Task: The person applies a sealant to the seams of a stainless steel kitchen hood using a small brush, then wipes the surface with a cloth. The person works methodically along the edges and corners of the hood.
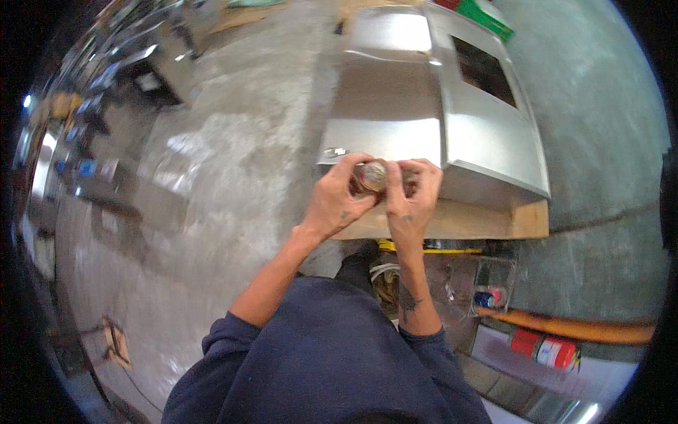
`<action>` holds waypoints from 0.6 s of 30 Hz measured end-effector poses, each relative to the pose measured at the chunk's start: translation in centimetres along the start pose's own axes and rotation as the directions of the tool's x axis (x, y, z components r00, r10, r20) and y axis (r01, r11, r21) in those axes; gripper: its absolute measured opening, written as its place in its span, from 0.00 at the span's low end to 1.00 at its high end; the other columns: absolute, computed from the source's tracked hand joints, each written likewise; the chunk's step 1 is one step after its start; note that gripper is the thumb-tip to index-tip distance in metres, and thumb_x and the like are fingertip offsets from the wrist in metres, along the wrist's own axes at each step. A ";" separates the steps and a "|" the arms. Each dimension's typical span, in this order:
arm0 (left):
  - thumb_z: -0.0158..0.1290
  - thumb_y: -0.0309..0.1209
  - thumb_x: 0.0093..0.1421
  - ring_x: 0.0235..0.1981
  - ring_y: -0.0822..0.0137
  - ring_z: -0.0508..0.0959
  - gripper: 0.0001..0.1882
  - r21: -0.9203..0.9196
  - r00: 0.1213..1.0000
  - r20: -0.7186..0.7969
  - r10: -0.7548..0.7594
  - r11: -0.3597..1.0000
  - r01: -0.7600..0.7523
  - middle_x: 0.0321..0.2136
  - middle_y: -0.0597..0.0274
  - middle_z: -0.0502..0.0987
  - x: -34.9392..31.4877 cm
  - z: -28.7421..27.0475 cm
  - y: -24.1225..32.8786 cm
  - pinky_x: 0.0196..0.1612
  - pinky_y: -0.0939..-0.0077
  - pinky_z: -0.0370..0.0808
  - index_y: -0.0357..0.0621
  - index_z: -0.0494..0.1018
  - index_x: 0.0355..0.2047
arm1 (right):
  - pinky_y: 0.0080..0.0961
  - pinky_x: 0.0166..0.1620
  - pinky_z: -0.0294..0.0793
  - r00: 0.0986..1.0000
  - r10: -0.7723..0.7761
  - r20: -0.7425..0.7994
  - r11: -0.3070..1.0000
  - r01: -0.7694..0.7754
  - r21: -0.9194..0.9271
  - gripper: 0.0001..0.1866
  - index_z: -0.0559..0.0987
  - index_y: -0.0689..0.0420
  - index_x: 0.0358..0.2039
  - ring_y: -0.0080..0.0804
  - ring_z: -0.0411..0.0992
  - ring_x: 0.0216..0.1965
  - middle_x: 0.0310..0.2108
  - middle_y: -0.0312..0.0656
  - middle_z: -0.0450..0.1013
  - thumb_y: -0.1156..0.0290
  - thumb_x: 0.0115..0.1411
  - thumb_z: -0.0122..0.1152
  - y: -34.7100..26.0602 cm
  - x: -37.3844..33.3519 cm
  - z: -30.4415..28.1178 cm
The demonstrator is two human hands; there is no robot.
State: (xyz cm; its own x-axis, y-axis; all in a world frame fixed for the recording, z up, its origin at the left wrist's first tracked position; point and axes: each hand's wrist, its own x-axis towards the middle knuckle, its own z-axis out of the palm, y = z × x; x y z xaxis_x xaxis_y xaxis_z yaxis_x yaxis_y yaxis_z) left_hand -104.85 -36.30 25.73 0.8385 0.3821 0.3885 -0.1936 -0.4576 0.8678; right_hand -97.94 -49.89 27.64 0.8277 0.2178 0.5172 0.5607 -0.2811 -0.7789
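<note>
In front of my body, above the near end of a brushed-steel sheet-metal piece, my two hands meet. The fingers of my left hand wrap round a small round container with a shiny, yellowish-silver top and a reddish side. My right hand is closed too, its thumb against the container's right side. Something dark reddish shows between its curled fingers, too blurred to name. A small shiny object lies on the steel by my left fingertips.
A wooden workbench carries the steel piece and a steel housing with a rectangular opening. A red fire extinguisher lies at lower right, near an orange bar. Concrete floor stretches left toward cluttered equipment. A green container stands at the far end.
</note>
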 end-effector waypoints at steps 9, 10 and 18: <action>0.73 0.45 0.57 0.43 0.52 0.85 0.35 0.077 0.970 -0.233 -0.068 0.993 0.088 0.45 0.54 0.82 -11.4 -13.3 -2.0 0.45 0.62 0.82 0.50 0.71 0.60 | 0.18 0.34 0.66 0.961 0.273 0.038 0.856 -0.261 0.446 0.22 0.71 0.63 0.59 0.16 0.65 0.34 0.40 0.35 0.68 0.57 0.79 0.52 -8.3 -7.5 8.3; 0.73 0.45 0.57 0.40 0.56 0.85 0.34 0.047 0.958 -0.239 -0.156 0.984 0.172 0.43 0.55 0.82 -12.0 -14.7 -1.7 0.43 0.63 0.82 0.50 0.71 0.60 | 0.18 0.35 0.67 0.951 0.297 0.082 0.843 -0.302 0.446 0.21 0.71 0.62 0.59 0.16 0.65 0.34 0.40 0.34 0.67 0.57 0.79 0.54 -8.1 -7.8 8.9; 0.73 0.45 0.58 0.31 0.69 0.81 0.33 -0.028 0.871 -0.334 -0.361 0.927 0.374 0.34 0.60 0.81 -14.2 -22.4 -3.5 0.38 0.70 0.80 0.51 0.73 0.59 | 0.18 0.43 0.71 0.865 0.330 0.377 0.895 -0.414 0.166 0.14 0.77 0.61 0.50 0.22 0.69 0.37 0.40 0.35 0.73 0.70 0.68 0.68 4.7 -13.8 15.7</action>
State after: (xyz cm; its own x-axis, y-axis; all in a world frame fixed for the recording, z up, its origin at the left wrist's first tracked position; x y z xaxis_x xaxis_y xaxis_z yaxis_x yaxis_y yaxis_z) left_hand -127.52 -22.17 24.08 0.6295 0.7663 0.1284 0.1196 -0.2588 0.9585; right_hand -107.11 -39.56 11.27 0.8920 0.4485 0.0567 0.1554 -0.1864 -0.9701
